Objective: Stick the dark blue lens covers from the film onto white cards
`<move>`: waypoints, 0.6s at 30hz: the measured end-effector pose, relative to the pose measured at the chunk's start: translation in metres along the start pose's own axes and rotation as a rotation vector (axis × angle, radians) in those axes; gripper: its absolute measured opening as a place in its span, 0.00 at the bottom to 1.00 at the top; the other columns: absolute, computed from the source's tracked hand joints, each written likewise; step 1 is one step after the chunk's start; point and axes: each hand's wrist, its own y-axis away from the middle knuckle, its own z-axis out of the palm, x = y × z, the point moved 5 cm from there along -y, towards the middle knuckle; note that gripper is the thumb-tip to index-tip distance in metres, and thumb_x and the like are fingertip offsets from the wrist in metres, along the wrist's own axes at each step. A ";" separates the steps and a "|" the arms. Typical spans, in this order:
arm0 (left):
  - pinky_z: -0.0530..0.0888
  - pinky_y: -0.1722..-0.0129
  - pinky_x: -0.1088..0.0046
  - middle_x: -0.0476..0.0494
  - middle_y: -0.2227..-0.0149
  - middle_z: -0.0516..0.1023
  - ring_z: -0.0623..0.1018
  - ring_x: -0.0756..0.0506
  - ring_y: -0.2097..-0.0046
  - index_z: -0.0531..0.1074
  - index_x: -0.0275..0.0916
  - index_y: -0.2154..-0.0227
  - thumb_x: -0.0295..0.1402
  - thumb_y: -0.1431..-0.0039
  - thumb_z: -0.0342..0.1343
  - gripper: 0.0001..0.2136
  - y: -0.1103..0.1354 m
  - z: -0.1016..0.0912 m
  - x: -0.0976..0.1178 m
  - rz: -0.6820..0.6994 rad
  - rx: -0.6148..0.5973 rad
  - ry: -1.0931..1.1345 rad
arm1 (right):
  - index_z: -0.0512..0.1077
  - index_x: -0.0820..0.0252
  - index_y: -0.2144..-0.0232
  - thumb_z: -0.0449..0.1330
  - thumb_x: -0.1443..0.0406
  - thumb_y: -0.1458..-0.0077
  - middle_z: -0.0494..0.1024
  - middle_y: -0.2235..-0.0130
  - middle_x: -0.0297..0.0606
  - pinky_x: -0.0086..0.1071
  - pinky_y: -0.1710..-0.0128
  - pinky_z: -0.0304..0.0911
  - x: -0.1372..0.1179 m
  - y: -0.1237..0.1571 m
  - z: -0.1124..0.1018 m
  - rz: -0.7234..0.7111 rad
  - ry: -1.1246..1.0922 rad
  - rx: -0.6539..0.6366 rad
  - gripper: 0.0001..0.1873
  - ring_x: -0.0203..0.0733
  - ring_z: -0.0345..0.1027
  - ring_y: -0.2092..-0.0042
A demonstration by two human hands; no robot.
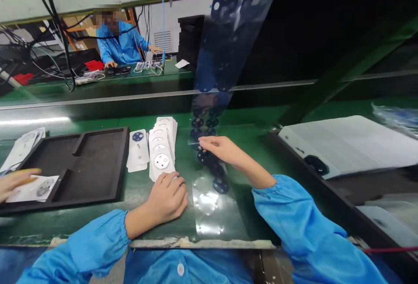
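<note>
My left hand (168, 197) rests on the green bench with its fingers curled, touching the near end of a fanned stack of white cards (162, 151). My right hand (220, 149) reaches left over a long clear film strip (210, 145) carrying dark round stickers, its fingertips pinched on the strip near one sticker. The strip hangs down from above and lies along the bench towards me. A second small pile of white cards (138, 150), one with a blue sticker on it, lies left of the fanned stack.
A black foam tray (85, 162) sits at the left; another person's hand (15, 182) holds a white card (35, 188) over it. More cards (22, 145) lie far left. White sheets (352, 142) lie at the right. A co-worker in blue (119, 42) sits across.
</note>
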 end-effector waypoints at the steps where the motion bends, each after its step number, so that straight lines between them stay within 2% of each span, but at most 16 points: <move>1: 0.70 0.52 0.60 0.40 0.58 0.80 0.76 0.38 0.50 0.76 0.35 0.63 0.30 0.37 0.53 0.07 0.000 0.001 0.001 0.021 0.009 0.017 | 0.78 0.58 0.74 0.60 0.49 0.41 0.80 0.52 0.45 0.44 0.52 0.67 -0.006 0.002 -0.002 0.004 -0.073 0.030 0.21 0.52 0.74 0.52; 4: 0.71 0.53 0.58 0.38 0.58 0.79 0.76 0.37 0.51 0.76 0.33 0.62 0.30 0.38 0.54 0.08 0.000 0.000 0.003 0.060 0.036 0.039 | 0.79 0.58 0.66 0.67 0.50 0.47 0.81 0.60 0.40 0.40 0.55 0.69 -0.020 0.009 0.012 0.064 -0.295 0.047 0.17 0.46 0.74 0.58; 8: 0.70 0.50 0.56 0.35 0.54 0.78 0.75 0.35 0.49 0.77 0.30 0.59 0.32 0.38 0.54 0.11 0.006 0.000 0.005 0.058 0.031 -0.010 | 0.76 0.57 0.63 0.74 0.54 0.56 0.78 0.70 0.33 0.33 0.67 0.68 -0.029 0.013 0.065 0.236 -0.623 -0.048 0.20 0.38 0.72 0.69; 10: 0.68 0.47 0.54 0.34 0.52 0.78 0.75 0.34 0.48 0.76 0.30 0.57 0.33 0.38 0.53 0.12 0.011 -0.001 0.007 0.058 0.008 -0.026 | 0.75 0.56 0.54 0.74 0.57 0.57 0.78 0.72 0.31 0.31 0.70 0.66 -0.031 0.012 0.090 0.279 -0.656 -0.071 0.27 0.37 0.71 0.71; 12: 0.66 0.45 0.51 0.33 0.50 0.77 0.74 0.32 0.46 0.76 0.31 0.55 0.35 0.37 0.52 0.14 0.017 -0.001 0.006 0.035 -0.033 -0.032 | 0.71 0.56 0.47 0.74 0.59 0.56 0.78 0.73 0.30 0.30 0.69 0.66 -0.032 0.011 0.107 0.290 -0.640 -0.027 0.34 0.38 0.71 0.70; 15: 0.61 0.41 0.46 0.29 0.44 0.73 0.70 0.28 0.41 0.73 0.30 0.48 0.39 0.35 0.50 0.20 0.022 0.003 0.001 -0.065 -0.141 -0.028 | 0.71 0.59 0.50 0.74 0.59 0.55 0.80 0.72 0.31 0.32 0.64 0.67 -0.027 0.013 0.121 0.319 -0.609 0.130 0.30 0.39 0.74 0.67; 18: 0.58 0.39 0.44 0.25 0.39 0.69 0.67 0.26 0.38 0.69 0.28 0.43 0.42 0.34 0.48 0.24 0.026 0.008 -0.003 -0.119 -0.229 0.001 | 0.72 0.59 0.53 0.74 0.58 0.54 0.81 0.71 0.33 0.33 0.63 0.67 -0.019 0.017 0.129 0.382 -0.566 0.208 0.28 0.40 0.74 0.66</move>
